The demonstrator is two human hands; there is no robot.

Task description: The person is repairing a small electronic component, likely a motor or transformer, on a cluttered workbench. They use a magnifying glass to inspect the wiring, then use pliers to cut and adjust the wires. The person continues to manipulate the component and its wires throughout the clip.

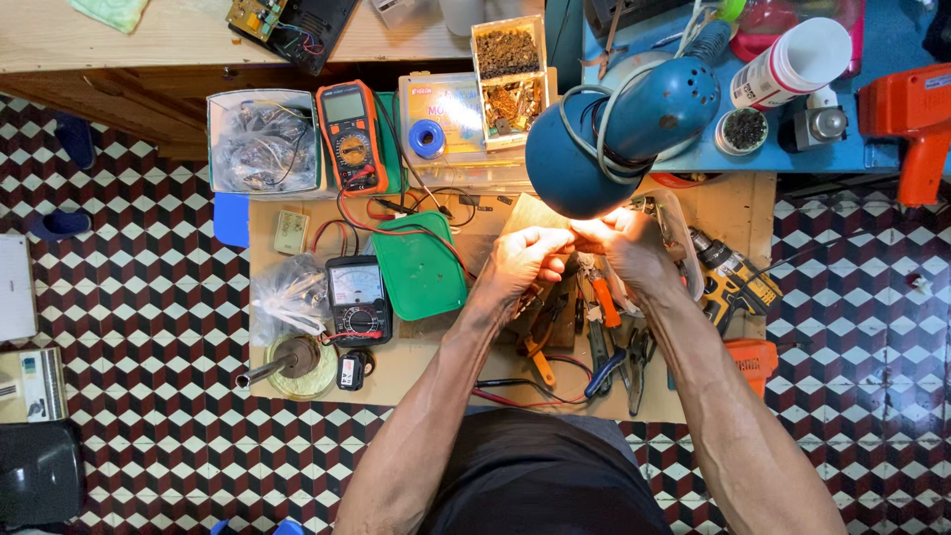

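Fingers of the left hand (pixel 525 253) and right hand (pixel 619 243) pinched narrowly together, tips meeting at a small part (pixel 573 238) lit brightly from above; too small and washed out by glare to tell what kind of part, or which hand bears it. Both hands held just under the shade of a blue lamp (pixel 619 129), above the middle of a low wooden board (pixel 728 203) laid on a checkered floor (pixel 149 327).

Directly below the hands, a scatter of hand tools: orange-handled pliers (pixel 540 357), a blue-handled pair (pixel 602 372), dark pliers (pixel 639 362). Just right of the right wrist, a yellow and black drill (pixel 733 282), with an orange case (pixel 753 357) near it at the board's edge.

Left of the left hand, a green lid (pixel 421 267) lying flat, crossed by red and black leads. Beside that, a black needle meter (pixel 359 297), and further left a clear plastic bag (pixel 282 292) and a round solder stand (pixel 297 367). Toward the far edge, an orange digital meter (pixel 352 134), a clear tub of wires (pixel 263 144), a blue tape roll (pixel 427 139) and a divided box of small parts (pixel 509 74).

On a blue shelf (pixel 882 40) at upper right, a white tube (pixel 792 64) lying tilted and an orange glue gun (pixel 911 119).
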